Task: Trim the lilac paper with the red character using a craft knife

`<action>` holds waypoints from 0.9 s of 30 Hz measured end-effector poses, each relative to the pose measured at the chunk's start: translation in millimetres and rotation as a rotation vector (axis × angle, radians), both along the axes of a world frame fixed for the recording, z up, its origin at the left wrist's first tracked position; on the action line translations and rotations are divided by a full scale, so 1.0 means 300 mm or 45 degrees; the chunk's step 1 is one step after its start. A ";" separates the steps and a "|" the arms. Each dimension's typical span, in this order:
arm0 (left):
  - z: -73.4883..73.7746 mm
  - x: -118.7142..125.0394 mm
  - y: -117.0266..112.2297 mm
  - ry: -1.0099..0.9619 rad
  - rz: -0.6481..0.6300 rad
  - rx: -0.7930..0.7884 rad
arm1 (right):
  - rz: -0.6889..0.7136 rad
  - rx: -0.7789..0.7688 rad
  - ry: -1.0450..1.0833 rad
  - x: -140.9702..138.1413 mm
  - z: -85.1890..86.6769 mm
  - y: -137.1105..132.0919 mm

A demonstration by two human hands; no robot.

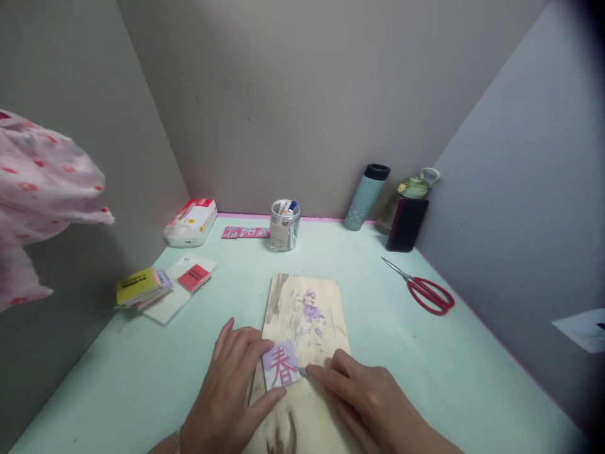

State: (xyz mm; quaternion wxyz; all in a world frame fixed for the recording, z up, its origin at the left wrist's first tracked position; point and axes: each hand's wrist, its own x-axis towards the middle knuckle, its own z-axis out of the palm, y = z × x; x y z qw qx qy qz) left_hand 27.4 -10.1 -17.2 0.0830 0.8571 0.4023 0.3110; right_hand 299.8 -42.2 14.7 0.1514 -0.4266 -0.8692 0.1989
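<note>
A small purple square carving block [282,365] with a red character on its face rests on a wooden board [331,296]. My left hand [231,378] grips the block at its left side, the fingers along the upper corner and the thumb at the lower edge. In my closed right hand [359,391] is a slim carving tool [304,372]; only its metal end shows, meeting the block's right edge. The rest of the tool is hidden by the fingers. Purple shavings [312,312] lie scattered on the board beyond the block.
Red-handled scissors [428,294] lie at the right. Behind stand a clear cup of pens [285,227], a teal tumbler [366,198], a green bottle [390,211] and a phone [407,225]. Red strips [244,232], a tissue pack [191,222] and sticky notes [142,287] are at the left.
</note>
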 end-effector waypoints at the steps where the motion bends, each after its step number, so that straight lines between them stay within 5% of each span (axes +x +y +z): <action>1: 0.001 0.000 0.000 -0.009 -0.004 0.001 | 0.005 0.032 0.009 -0.002 -0.005 0.001; 7: 0.012 -0.002 -0.004 -0.021 -0.025 0.030 | 0.009 0.151 0.035 -0.016 -0.014 0.002; 15: 0.006 -0.009 -0.001 0.003 -0.026 -0.052 | 0.029 0.001 -0.034 0.013 0.041 0.020; 27: -0.013 -0.011 0.004 -0.049 -0.071 -0.107 | 0.034 0.204 -0.004 -0.015 0.012 0.012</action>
